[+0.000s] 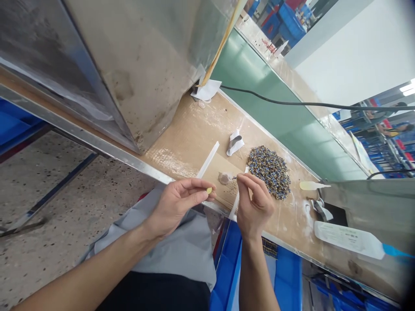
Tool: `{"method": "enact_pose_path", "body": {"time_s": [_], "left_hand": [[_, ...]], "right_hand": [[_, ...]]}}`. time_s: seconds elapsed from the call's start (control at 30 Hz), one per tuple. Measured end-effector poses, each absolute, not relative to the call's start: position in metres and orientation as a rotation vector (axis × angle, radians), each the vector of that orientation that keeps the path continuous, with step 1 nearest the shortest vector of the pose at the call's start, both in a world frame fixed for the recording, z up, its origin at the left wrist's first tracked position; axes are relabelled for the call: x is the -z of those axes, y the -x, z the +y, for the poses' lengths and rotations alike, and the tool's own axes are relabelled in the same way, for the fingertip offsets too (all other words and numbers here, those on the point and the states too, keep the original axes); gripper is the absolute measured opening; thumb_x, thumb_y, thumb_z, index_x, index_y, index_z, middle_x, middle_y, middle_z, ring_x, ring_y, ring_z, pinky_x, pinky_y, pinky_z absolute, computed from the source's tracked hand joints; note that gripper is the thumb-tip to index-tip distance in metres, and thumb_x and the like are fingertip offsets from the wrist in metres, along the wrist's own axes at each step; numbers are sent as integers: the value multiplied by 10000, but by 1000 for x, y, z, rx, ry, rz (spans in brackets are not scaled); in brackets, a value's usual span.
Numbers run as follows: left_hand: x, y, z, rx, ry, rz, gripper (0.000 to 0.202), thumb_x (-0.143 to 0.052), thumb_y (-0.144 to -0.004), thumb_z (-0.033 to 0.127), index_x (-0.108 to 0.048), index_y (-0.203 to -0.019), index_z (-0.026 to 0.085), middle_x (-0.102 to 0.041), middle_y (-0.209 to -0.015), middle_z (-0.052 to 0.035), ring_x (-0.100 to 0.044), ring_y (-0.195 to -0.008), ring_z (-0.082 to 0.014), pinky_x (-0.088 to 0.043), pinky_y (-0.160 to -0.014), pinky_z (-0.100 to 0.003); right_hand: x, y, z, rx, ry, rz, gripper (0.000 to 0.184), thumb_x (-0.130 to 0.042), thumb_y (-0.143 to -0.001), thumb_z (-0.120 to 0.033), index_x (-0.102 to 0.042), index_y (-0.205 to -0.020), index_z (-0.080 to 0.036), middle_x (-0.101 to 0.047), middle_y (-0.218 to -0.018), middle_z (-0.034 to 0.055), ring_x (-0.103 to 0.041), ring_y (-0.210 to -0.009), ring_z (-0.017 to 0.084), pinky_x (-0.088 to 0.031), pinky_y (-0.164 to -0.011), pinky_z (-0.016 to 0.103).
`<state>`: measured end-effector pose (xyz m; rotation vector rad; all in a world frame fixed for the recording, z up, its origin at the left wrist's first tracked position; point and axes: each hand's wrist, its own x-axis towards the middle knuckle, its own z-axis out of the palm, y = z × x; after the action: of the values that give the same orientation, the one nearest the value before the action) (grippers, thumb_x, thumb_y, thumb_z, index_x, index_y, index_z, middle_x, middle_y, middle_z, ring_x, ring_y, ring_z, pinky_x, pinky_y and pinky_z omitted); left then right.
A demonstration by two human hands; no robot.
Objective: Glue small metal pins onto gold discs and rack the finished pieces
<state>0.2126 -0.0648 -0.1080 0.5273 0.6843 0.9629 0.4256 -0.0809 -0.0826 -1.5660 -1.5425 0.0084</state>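
My left hand (183, 196) is closed in a pinch on a small yellow piece (209, 190) at the fingertips, over the front edge of the bench. Opposite it, my right hand (254, 201) pinches a thin, dark small part (234, 178) that points left; its kind is too small to make out. Just beyond the two hands a small round pale dish (224, 178) lies on the brown board. To the right of it is a heap of small blue and gold metal parts (269, 172), close behind my right hand.
A crumpled white strip (234, 142) lies on the bench (194, 125). At right are a yellowish squeeze bottle (311, 185), a tape roll (320, 209) and a large white bottle (348, 239). A metal cabinet (129, 56) stands left. A blue bin (288, 272) sits below the edge.
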Motion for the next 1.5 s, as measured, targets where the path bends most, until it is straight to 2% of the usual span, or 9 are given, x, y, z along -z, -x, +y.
{"method": "enact_pose_path", "body": {"time_s": [0.37,0.6,0.8,1.07,1.17,1.27,1.4,1.5], "left_hand": [[114,-212,-65,-929,-562,654,170,-918,-982,275,-921,-1144,223,-907,-1089,-77,-855,-1053,-227,-652,-1015,-327],[112,-212,-65,-928,-573,669,171,-909,-983,279,-916,-1142,216,-905,-1089,-92,-859,-1068,-262,-662,-1028,-378],[110,-213,-65,-924,-558,679,172,-927,-967,282,-923,-1127,219,-908,-1085,-80,-850,-1051,-230,-644,-1011,-324],[110,-213,-65,-925,-549,671,157,-934,-969,280,-925,-1115,222,-904,-1061,-68,-845,-1034,-215,-640,-1012,-318],[107,-212,-64,-933,-516,665,213,-961,-940,283,-925,-1142,225,-899,-1100,-66,-840,-988,-201,-648,-983,-312],[102,-212,-65,-915,-473,660,230,-976,-921,284,-933,-1135,215,-901,-1066,-70,-836,-957,-192,-651,-953,-293],[94,-215,-69,-867,-400,613,211,-984,-921,274,-932,-1110,197,-914,-992,-68,-857,-963,-184,-648,-966,-265],[90,-219,-72,-853,-363,597,211,-1003,-909,262,-924,-1093,193,-919,-995,-58,-867,-943,-173,-660,-979,-264]], "right_hand": [[80,-423,-80,70,1577,-1620,149,-746,-1115,-234,-880,-1153,-287,-854,-1165,46,-825,-1099,241,-654,-1031,439],[80,-423,-80,144,1591,-1553,137,-755,-1108,-244,-885,-1129,-280,-851,-1139,58,-828,-1074,249,-674,-1014,453],[82,-425,-78,124,1595,-1562,138,-755,-1108,-242,-886,-1133,-276,-849,-1135,55,-818,-1062,238,-668,-1006,440],[86,-427,-74,137,1620,-1535,147,-746,-1113,-249,-891,-1130,-271,-849,-1129,58,-817,-1064,239,-668,-1015,444],[80,-426,-76,140,1594,-1492,135,-768,-1097,-238,-897,-1120,-269,-852,-1123,59,-820,-1072,252,-667,-1015,455],[68,-418,-86,80,1566,-1390,103,-813,-1065,-235,-899,-1105,-274,-847,-1124,58,-816,-1063,261,-671,-989,463],[53,-399,-110,-169,1515,-1287,99,-828,-1050,-200,-886,-1073,-277,-837,-1118,42,-807,-1071,230,-659,-917,380],[49,-387,-124,-335,1450,-1292,134,-812,-1057,-167,-880,-1084,-279,-835,-1138,40,-819,-1063,218,-667,-936,369]]}}
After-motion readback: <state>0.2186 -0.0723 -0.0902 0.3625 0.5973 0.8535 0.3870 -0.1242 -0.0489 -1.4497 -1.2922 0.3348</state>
